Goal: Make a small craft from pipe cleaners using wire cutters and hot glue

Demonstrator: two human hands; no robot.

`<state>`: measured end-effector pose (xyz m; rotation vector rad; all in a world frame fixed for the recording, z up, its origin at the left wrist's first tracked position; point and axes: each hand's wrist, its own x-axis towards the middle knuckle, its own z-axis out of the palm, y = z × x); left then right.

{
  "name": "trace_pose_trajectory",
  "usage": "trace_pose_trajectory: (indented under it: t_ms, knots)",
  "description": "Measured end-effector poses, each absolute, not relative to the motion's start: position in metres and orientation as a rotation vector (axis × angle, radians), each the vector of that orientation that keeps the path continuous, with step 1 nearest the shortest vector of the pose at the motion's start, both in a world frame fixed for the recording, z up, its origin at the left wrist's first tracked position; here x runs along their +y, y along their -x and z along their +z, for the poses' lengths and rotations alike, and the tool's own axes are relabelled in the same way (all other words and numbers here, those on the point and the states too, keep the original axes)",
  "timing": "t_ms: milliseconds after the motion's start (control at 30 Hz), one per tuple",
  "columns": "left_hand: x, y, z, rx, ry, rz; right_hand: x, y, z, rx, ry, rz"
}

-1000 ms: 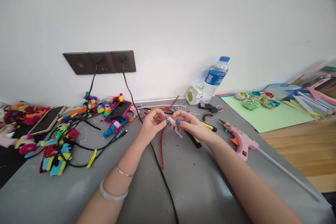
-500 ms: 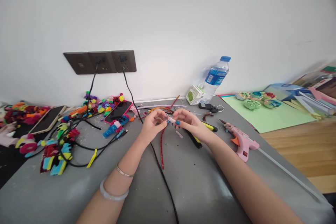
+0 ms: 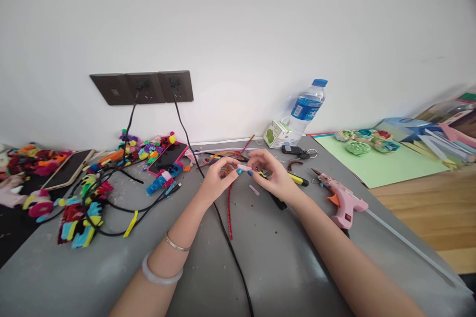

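Observation:
My left hand point(image 3: 217, 177) and my right hand point(image 3: 268, 172) meet above the middle of the grey table point(image 3: 267, 257). Both pinch a small pale pink strip point(image 3: 244, 168) between their fingertips. A red fuzzy pipe cleaner point(image 3: 228, 208) lies on the table below my hands, its upper end hidden behind my left hand. Another short pink strip point(image 3: 254, 189) lies on the table just under my right hand. A yellow and black utility knife point(image 3: 293, 179) lies behind my right hand.
A pink glue gun point(image 3: 344, 201) rests to the right, with a long clear stick point(image 3: 409, 245). Black cables point(image 3: 226, 237) run from wall sockets point(image 3: 143, 87) across the table. Colourful craft pieces point(image 3: 78, 208) and phones point(image 3: 167, 156) crowd the left. Bottle point(image 3: 307, 109), carton point(image 3: 275, 133), keys point(image 3: 295, 150), green sheet point(image 3: 379, 163) behind.
A short pink strip has dropped from my hands onto the table. My right hand has turned and lifted slightly, closing toward the left hand over the strip.

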<state>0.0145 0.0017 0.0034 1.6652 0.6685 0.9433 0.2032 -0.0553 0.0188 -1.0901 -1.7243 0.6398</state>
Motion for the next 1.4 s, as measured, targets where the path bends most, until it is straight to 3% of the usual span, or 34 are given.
trace_pose_trajectory:
  t_ms: [1400]
  knots:
    - [0.003,-0.013,0.002,0.65,-1.769,1.058,-0.056,-0.205,0.027,-1.824,1.126,0.479]
